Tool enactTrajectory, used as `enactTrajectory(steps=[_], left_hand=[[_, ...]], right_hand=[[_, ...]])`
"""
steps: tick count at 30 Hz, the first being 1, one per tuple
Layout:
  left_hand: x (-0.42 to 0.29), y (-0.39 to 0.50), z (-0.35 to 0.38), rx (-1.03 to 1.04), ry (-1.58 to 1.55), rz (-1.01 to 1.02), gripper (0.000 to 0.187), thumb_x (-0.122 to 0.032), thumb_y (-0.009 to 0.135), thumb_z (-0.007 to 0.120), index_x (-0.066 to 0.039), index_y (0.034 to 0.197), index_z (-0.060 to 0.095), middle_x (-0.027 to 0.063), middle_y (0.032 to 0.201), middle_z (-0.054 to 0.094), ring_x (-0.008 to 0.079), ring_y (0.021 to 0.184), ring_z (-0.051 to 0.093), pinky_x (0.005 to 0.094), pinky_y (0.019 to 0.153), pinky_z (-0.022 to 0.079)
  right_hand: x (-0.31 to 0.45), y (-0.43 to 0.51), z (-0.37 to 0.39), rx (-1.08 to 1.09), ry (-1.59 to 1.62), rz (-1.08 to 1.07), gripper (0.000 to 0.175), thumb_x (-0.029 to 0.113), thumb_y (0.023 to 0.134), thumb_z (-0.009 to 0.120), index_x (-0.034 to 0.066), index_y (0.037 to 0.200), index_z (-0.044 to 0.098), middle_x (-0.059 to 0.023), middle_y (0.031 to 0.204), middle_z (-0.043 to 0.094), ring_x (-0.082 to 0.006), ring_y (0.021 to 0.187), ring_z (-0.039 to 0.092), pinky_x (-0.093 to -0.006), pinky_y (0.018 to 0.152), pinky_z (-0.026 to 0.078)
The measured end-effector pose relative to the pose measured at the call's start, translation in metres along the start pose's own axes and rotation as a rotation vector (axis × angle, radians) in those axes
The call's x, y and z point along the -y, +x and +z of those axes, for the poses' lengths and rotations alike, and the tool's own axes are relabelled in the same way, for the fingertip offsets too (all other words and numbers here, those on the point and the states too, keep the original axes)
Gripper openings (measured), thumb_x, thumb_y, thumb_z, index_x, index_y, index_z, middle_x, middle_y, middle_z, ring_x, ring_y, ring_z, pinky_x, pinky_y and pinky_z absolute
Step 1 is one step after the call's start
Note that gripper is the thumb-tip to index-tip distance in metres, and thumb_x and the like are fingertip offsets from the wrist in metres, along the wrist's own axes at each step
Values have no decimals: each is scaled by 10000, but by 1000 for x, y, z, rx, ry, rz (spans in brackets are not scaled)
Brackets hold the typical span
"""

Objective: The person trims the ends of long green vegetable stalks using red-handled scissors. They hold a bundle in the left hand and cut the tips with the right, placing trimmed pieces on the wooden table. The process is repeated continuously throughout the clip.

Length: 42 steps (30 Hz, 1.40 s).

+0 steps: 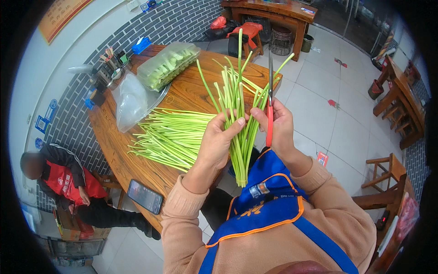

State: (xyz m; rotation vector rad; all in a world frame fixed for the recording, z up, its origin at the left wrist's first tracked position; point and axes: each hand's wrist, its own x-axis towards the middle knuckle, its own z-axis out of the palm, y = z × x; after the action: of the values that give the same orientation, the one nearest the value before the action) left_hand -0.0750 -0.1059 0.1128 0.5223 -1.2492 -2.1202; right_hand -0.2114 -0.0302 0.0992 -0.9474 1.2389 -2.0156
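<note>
My left hand grips a bundle of long green stems, which look like garlic scapes. The bundle stands upright in front of my apron, its upper ends fanned out unevenly and its lower ends held together by a thin band. In my right hand are red-handled scissors, blades pointing up and seen edge-on. The right thumb and fingertips also touch stems on the bundle's right side. A wide pile of loose stems lies on the wooden table to the left. A few more lie behind the bundle.
A clear plastic container of cut greens and a plastic bag sit on a metal tray. A phone lies by the table's near edge. At left sits a person in a red apron. Wooden stools stand right.
</note>
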Motion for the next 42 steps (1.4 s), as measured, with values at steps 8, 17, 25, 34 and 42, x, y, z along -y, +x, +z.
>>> enactTrajectory(steps=[8,17,25,34,42], left_hand=[[3,0,-1,-15,-13,33,176,-37,938,642,8,1105,611,61,971,666,111,845,637,251,757,531],[0,2,0,-14,-17,9,113,-54,938,649,-3,1031,611,64,869,663,116,767,635,244,693,524],[3,2,-3,0,25,20,139,-50,933,655,10,1047,603,56,900,667,112,794,640,244,699,524],[-1,1,-3,39,80,7,172,-34,878,717,24,1027,653,43,902,675,86,779,627,228,679,512],[-1,-3,0,46,93,40,168,-26,888,697,21,1033,625,66,883,677,104,748,650,222,661,529]], right_hand=[[-6,1,-10,184,82,150,243,116,900,687,-8,1099,622,19,774,614,-14,531,457,-162,484,368],[-4,-2,-4,70,-5,120,218,125,888,723,20,1046,617,57,738,585,3,542,459,-174,480,347],[-6,-4,-6,129,57,84,234,137,898,713,13,1071,616,24,817,627,-13,609,527,-167,517,367],[-7,0,-9,136,3,155,217,174,896,721,16,1038,672,47,718,622,1,507,434,-169,458,333],[0,0,-14,220,59,194,225,182,890,726,18,1030,662,37,719,616,-7,514,470,-168,460,363]])
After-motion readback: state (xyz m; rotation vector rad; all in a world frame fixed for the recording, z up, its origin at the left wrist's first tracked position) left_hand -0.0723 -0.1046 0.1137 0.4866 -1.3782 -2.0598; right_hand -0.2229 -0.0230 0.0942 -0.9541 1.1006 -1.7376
